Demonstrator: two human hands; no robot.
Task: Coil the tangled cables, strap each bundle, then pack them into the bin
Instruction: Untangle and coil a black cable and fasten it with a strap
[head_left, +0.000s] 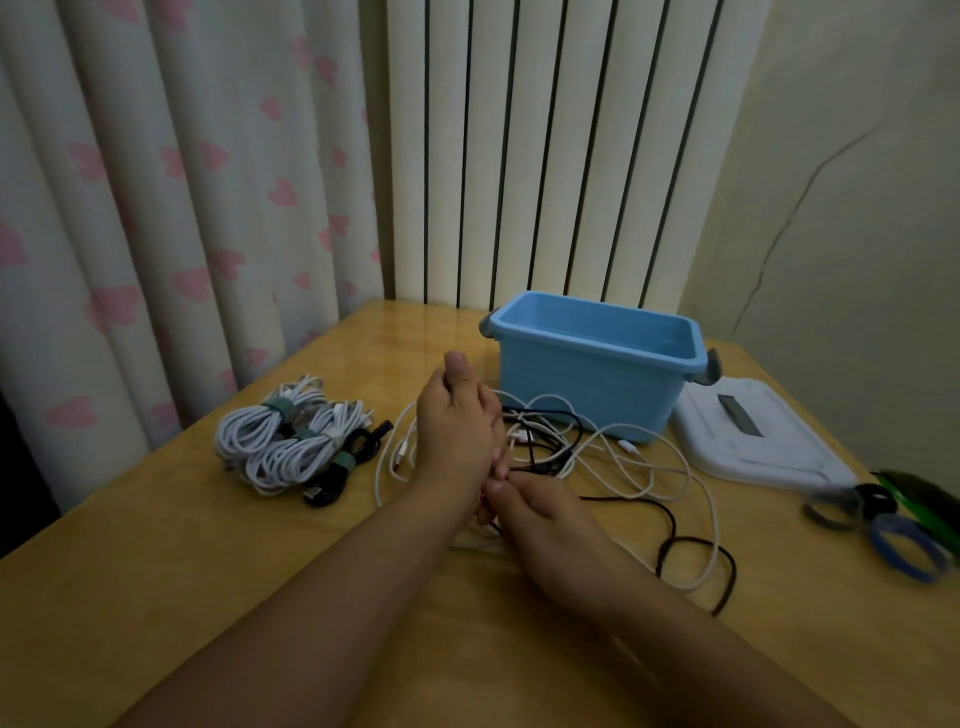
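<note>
Cables (587, 457) (tangled) between hands (488, 467).

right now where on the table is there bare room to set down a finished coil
Bare wood in the near left corner of the table, in front of the strapped bundles. Crowded: the loose cables beside the bin, and the right edge with the lid and straps.

Blue bin (587, 387), white lid (753, 441), pink-hearted cream curtain (171, 208).
</note>
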